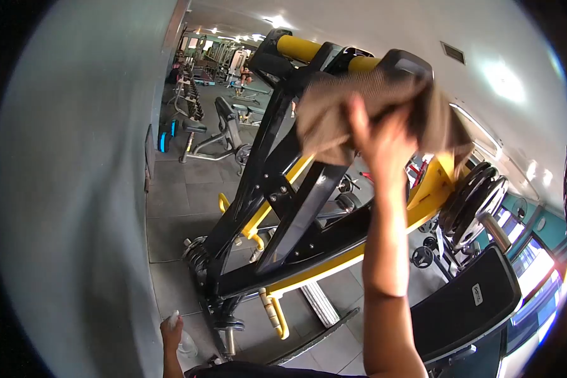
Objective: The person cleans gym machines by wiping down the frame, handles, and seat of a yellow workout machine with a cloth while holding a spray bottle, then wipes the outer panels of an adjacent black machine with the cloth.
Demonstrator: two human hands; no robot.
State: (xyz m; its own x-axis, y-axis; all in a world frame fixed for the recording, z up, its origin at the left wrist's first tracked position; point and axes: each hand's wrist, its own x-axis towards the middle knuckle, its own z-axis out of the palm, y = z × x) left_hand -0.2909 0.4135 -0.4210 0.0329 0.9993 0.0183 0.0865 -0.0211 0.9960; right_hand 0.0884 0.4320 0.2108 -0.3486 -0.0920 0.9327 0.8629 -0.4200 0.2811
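My right hand [387, 135] is raised and presses a brown cloth [331, 116] against the upper frame of a black and yellow weight machine [283, 189]. Motion blurs the hand, and part of the cloth hangs loose to its right. Low at the left, my left hand [172, 331] grips the neck of a clear spray bottle [187, 345] with a whitish top. The bottle hangs beside my body, close to the wall.
A grey wall [69, 189] runs along my left. Weight plates [475, 205] sit on the machine's right side, above a black padded backrest [469, 309]. Yellow handles [275, 315] jut out low. Farther back are a bench [223, 129], a dumbbell rack [189, 94] and a seated person [246, 75].
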